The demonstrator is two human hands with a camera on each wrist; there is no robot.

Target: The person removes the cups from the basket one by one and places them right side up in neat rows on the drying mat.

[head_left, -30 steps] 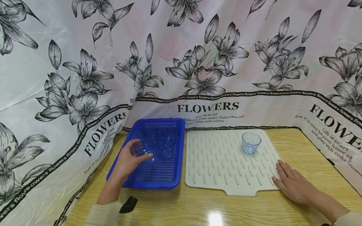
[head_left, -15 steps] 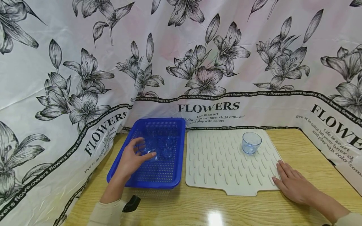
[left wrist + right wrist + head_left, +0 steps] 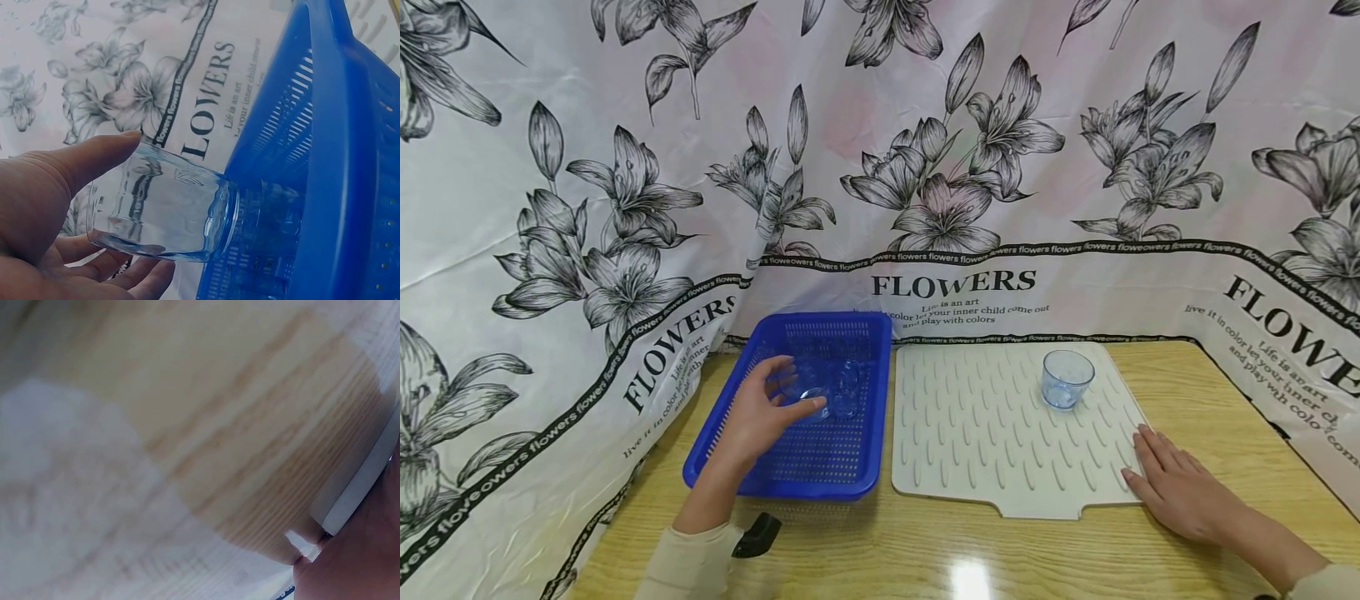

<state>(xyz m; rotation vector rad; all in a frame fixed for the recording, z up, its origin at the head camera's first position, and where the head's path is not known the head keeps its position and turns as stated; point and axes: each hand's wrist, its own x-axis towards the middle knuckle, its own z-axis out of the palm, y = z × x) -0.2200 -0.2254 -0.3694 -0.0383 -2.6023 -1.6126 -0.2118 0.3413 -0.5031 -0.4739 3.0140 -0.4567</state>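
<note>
My left hand (image 3: 758, 421) grips a clear drinking glass (image 3: 165, 206) over the blue basket (image 3: 881, 408). In the left wrist view the thumb lies along one side of the glass and the fingers curl under the other. More clear glasses (image 3: 847, 392) sit inside the basket, to the right of the held one. Another glass (image 3: 1067, 381), faintly blue, stands upright on the pale ridged mat (image 3: 955, 433). My right hand (image 3: 1183, 487) lies flat on the table, fingertips at the mat's right edge and holding nothing.
The basket and mat stand side by side on a wood-grain table (image 3: 895, 550). A white flower-printed curtain (image 3: 955, 308) hangs behind them and at both sides. The basket's raised wall (image 3: 334, 156) lies close to the held glass.
My left hand has shifted a little to the right and away from me, carrying the glass across the basket. The right hand, the mat and its glass keep their places.
</note>
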